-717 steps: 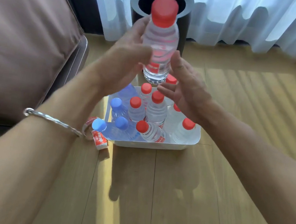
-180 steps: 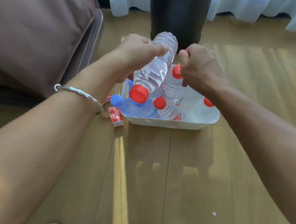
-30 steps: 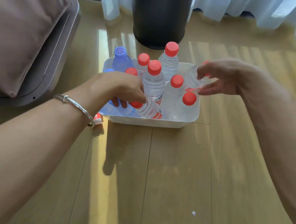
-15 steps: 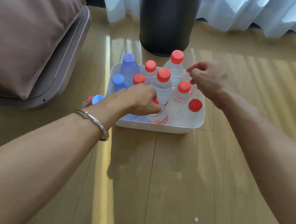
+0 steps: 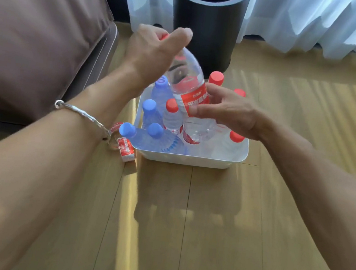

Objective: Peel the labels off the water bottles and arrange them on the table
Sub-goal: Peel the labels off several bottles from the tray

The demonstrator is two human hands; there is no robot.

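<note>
Left grip (image 5: pixel 155 48) clasps a tilted bottle (image 5: pixel 187 78) by its neck above the tub (image 5: pixel 191 160). Right grip (image 5: pixel 227 109), fingers loosely spread, touches its red label (image 5: pixel 191 101), not yet peeled. Shed labels (image 5: pixel 125 147) lie beside the tub (other bottles inside look labelled too), so much remains

— Where is the left hand (image 5: pixel 154 55)?
— Raised, forearm stretched forward, fingers and thumb curled round the top of the bottle (image 5: pixel 185 78).
— And the right hand (image 5: pixel 229 110)?
— Lower, reaching in from the right, fingers spread, thumb and fingertips touching the bottle's middle.
</note>
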